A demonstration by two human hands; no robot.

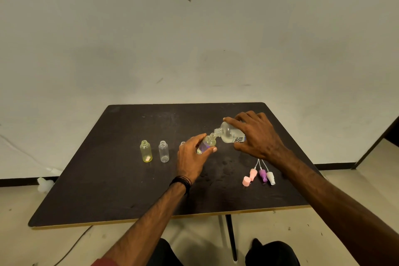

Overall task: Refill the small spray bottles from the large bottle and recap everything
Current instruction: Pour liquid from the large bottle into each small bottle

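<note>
My right hand (257,136) grips the large clear bottle (228,134), tipped on its side with its open neck at the mouth of a small bottle (207,143). My left hand (192,157) holds that small bottle, tilted toward the large one. A yellow small bottle (146,150) and a clear small bottle (163,151) stand uncapped to the left. Another small bottle (183,143) peeks out behind my left hand, mostly hidden. Pink (253,174), purple (263,175) and white (270,177) spray heads lie on the table, with a pink cap (246,181) beside them.
The dark table (129,190) stands against a pale wall. A white object (45,184) and a cable lie on the floor to the left. A table leg (232,237) runs down near my knees.
</note>
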